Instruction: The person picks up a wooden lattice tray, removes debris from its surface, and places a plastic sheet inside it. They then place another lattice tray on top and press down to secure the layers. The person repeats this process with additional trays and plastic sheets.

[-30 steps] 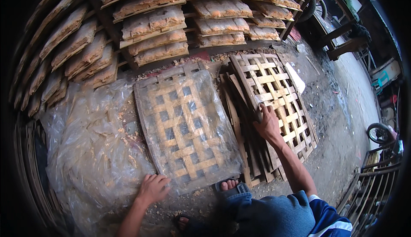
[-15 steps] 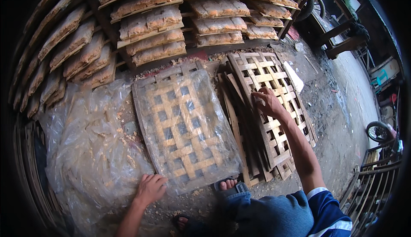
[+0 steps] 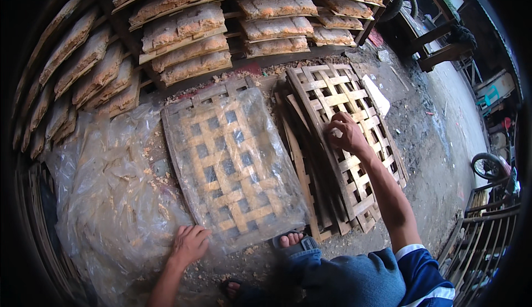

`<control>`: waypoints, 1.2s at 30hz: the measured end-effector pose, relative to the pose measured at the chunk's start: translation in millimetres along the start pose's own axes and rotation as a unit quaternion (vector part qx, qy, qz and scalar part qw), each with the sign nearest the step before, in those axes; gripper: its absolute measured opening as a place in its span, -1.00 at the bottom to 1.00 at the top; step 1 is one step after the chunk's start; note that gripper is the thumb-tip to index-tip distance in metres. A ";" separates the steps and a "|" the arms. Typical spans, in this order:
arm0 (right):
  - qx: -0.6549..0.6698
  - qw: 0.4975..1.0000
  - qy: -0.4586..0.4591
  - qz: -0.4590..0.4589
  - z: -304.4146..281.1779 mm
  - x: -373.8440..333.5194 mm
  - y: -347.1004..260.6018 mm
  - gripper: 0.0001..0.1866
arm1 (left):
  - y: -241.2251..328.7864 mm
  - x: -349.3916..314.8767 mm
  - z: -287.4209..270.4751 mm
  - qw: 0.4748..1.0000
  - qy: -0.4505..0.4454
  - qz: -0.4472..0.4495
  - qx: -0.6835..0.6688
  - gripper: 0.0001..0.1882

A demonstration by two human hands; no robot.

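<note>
A woven bamboo tray point(image 3: 166, 124) in a wooden frame lies before me with a clear plastic sheet point(image 3: 244, 157) spread over its slats. At the sheet's near left corner is my left hand point(image 3: 191, 244), its bent fingers closed on the plastic; the fingertips are partly hidden. To the right stands a stack of trays, the topmost being another woven bamboo tray point(image 3: 363, 105) without plastic. My right hand point(image 3: 348, 134) is closed at the left side of this top tray, fingers curled at its frame.
Crumpled plastic sheeting point(image 3: 116, 196) covers the ground on the left. Racks at the back and left hold several boards bearing crusted orange-white slabs point(image 3: 183, 27). My sandalled foot point(image 3: 293, 240) is close to the covered tray. A motorbike wheel point(image 3: 487, 165) and slatted frames stand at right.
My right hand's fingers have curled in more at the top tray's edge. The left hand stays at the sheet's corner. The whole view has shifted slightly.
</note>
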State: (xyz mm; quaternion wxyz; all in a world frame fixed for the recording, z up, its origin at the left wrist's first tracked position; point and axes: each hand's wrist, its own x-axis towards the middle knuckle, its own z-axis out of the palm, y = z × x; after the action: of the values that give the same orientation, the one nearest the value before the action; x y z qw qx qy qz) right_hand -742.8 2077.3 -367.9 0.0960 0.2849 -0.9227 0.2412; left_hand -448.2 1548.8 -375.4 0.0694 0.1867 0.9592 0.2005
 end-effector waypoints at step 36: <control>-0.025 0.999 -0.030 -0.007 1.5 -7.0 -1.5 -0.70 | -2.5 3.6 -8.5 0.999 0.052 -0.001 -0.007 -0.77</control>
State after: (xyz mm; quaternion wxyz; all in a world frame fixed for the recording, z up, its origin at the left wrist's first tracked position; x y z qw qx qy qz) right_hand -736.3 2078.8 -370.8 0.0765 0.2958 -0.9290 0.2089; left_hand -454.2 1545.1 -368.9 0.0207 0.1746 0.9603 0.2166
